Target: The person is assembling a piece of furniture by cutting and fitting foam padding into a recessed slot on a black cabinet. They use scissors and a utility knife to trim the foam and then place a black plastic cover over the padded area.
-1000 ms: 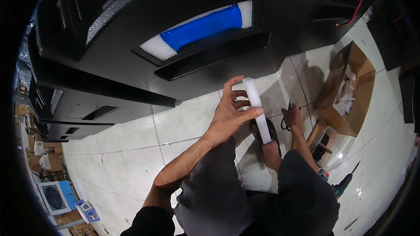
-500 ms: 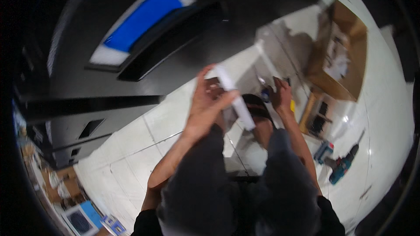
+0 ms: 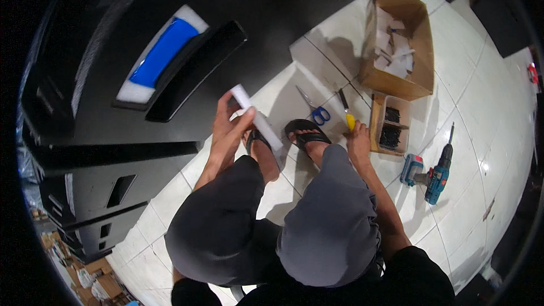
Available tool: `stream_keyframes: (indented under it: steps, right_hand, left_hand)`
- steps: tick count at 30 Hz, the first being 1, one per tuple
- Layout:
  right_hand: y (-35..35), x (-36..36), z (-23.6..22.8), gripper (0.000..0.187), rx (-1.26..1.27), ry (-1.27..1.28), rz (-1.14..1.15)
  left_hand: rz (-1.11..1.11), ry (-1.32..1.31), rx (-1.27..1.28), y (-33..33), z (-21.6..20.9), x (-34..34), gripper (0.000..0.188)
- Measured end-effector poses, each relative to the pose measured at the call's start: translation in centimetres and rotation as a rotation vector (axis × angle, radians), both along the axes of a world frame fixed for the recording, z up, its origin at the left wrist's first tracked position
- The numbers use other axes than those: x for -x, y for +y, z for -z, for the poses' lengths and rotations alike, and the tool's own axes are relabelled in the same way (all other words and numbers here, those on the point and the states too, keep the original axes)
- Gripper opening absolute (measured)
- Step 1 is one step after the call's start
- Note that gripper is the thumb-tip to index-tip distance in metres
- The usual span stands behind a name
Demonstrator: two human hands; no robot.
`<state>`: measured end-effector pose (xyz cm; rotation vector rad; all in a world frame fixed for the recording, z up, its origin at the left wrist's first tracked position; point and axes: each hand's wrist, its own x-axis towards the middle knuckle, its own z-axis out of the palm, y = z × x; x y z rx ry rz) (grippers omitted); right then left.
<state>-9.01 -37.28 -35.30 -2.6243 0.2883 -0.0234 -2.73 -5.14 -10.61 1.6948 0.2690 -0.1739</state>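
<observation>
We've got the left hand (image 3: 225, 130) gripping the white foam strip (image 3: 266, 130), thumb on the near side, other fingers behind; strip slants, far end up past the fingertips, near end down to their right above our sandaled feet. Right hand (image 3: 359, 146) is down by the floor (image 3: 283, 192), fingertips at the yellow end of the yellow-and-black cutter (image 3: 350, 121); we can't tell if they've closed on it. Blue-handled scissors (image 3: 321, 115) lie left and ahead of the right fingers. Just right of those fingers: clear two-section tray (image 3: 404, 116) of small black parts. Farther ahead: cardboard box (image 3: 396, 82) with white foam pieces (image 3: 399, 45). Drill (image 3: 436, 177) lies on its side, right and slightly back. Ahead-left of the left fingers: blue-covered foam block (image 3: 161, 51) on the black cabinet (image 3: 255, 28).
</observation>
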Motion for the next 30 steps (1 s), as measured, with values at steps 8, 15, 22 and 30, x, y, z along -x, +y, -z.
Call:
stream_keyframes:
  steps: [8,15,22,30]
  right_hand:
    - [-1.2,-1.2,-6.4,0.03,-0.242,0.001,0.003]
    - [-1.3,-0.8,-16.3,0.033,-0.866,-0.015,0.331]
    - [-3.0,2.5,-16.8,0.034,-0.743,0.146,0.446]
    - [-1.9,3.8,-10.8,0.032,-0.493,0.107,0.367]
  left_hand:
    - [0.624,-0.018,-0.398,-3.5,-8.4,-5.4,0.083]
    - [0.509,0.022,0.023,-12.6,2.6,-4.7,0.086]
    - [0.328,0.262,0.15,-18.5,17.2,-3.3,0.081]
    - [0.403,0.118,-0.04,-19.2,22.2,-3.8,0.081]
